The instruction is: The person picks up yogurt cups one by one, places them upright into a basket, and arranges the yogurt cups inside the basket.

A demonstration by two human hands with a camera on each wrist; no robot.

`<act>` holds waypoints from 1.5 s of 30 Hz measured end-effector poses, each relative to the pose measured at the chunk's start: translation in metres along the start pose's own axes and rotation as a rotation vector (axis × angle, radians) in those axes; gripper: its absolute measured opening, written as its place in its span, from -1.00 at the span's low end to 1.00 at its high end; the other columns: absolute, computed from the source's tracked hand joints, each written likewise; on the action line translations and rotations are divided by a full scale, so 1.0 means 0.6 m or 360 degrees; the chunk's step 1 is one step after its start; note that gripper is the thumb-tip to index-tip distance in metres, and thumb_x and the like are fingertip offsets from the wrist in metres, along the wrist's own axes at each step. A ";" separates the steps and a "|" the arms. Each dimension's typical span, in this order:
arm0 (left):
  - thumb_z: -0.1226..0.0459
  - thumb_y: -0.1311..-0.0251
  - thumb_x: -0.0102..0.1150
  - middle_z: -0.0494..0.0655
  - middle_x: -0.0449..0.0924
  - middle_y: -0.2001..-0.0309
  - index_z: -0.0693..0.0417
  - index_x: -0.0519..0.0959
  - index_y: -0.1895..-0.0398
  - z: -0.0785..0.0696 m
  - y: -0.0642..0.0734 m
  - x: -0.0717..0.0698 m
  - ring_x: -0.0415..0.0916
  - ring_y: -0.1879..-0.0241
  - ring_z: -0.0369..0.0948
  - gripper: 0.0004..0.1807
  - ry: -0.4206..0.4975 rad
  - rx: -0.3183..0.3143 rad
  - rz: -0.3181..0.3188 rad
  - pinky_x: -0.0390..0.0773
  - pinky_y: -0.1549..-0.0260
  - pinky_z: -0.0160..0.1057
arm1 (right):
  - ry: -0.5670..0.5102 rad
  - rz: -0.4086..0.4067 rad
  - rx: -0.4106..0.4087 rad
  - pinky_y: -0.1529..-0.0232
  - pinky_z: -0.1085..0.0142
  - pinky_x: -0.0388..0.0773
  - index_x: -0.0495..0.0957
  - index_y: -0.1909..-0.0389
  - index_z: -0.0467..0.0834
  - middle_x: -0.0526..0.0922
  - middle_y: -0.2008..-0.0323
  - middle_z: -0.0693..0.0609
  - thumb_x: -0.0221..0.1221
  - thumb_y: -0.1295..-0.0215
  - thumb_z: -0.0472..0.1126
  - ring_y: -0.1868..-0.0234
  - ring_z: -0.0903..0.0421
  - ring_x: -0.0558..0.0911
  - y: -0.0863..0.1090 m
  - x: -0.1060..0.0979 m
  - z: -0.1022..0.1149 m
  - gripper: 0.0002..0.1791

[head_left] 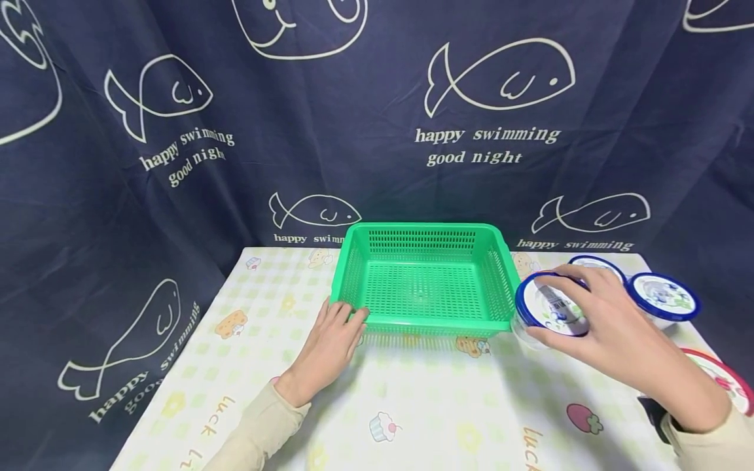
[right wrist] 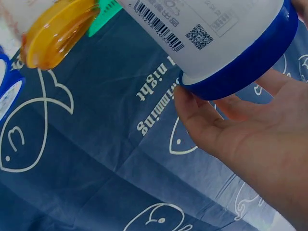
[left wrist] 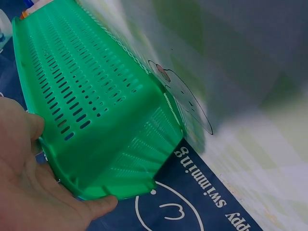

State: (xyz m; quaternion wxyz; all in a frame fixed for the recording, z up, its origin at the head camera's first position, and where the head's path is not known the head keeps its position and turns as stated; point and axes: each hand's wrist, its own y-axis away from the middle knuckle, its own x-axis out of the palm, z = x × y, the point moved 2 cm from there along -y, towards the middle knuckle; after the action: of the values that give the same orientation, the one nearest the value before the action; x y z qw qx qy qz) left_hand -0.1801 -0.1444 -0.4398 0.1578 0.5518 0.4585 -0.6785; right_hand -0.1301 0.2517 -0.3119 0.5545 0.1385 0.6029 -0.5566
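A green plastic basket point(head_left: 430, 325) with slotted sides stands on the table, its inside bare. My left hand point(head_left: 330, 340) grips the rim at its near left corner; in the left wrist view, the thumb and fingers of that hand point(left wrist: 38, 178) lie along the basket's edge point(left wrist: 82, 96). My right hand point(head_left: 607, 320) holds a clear plastic tub with a blue lid point(head_left: 554, 304) from above, just right of the basket. In the right wrist view, fingers point(right wrist: 197, 115) clasp the lid's blue rim, and a barcode shows on the tub point(right wrist: 202, 38).
Two more blue-lidded tubs, one at the back point(head_left: 597, 263) and one farther right point(head_left: 664, 297), stand beyond my right hand. A red-lidded container point(head_left: 721, 379) sits at the right edge. An orange-lidded jar point(right wrist: 60, 36) appears in the right wrist view. A dark fish-print curtain point(head_left: 377, 131) hangs behind.
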 end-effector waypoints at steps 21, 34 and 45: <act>0.13 -0.57 -0.25 -0.08 0.51 0.01 -0.07 0.41 -0.24 -0.008 0.000 0.014 0.39 -0.12 -0.04 -0.66 -0.0023 -0.0026 0.0076 0.13 -0.36 0.25 | -0.0076 0.0100 -0.0009 -0.05 -0.17 0.26 0.57 -0.13 -0.08 0.46 -0.13 -0.17 0.54 0.10 0.06 -0.17 -0.21 0.31 -0.088 0.042 -0.023 -0.28; 0.12 -0.57 -0.27 -0.06 0.50 0.03 -0.05 0.42 -0.21 -0.002 -0.005 0.007 0.39 -0.11 -0.02 -0.67 -0.0054 -0.0014 0.0072 0.10 -0.38 0.24 | -0.0083 0.0150 -0.0043 -0.05 -0.15 0.28 0.55 -0.15 -0.10 0.46 -0.12 -0.17 0.51 0.03 0.13 -0.13 -0.19 0.32 -0.123 0.070 -0.031 -0.27; 0.11 -0.59 -0.32 -0.06 0.51 0.04 -0.05 0.42 -0.20 -0.001 -0.002 0.003 0.40 -0.10 -0.03 -0.65 -0.0062 -0.0002 0.0046 0.12 -0.37 0.24 | -0.0114 0.0219 -0.0041 -0.10 -0.16 0.27 0.56 -0.14 -0.15 0.47 -0.10 -0.23 0.52 0.03 0.13 -0.13 -0.23 0.33 -0.158 0.103 -0.038 -0.25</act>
State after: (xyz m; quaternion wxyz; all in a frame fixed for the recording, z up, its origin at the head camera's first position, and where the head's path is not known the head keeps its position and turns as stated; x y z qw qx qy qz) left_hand -0.1814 -0.1427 -0.4411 0.1769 0.5448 0.4478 -0.6865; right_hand -0.2379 0.2104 -0.3192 0.6145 0.1524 0.5788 -0.5139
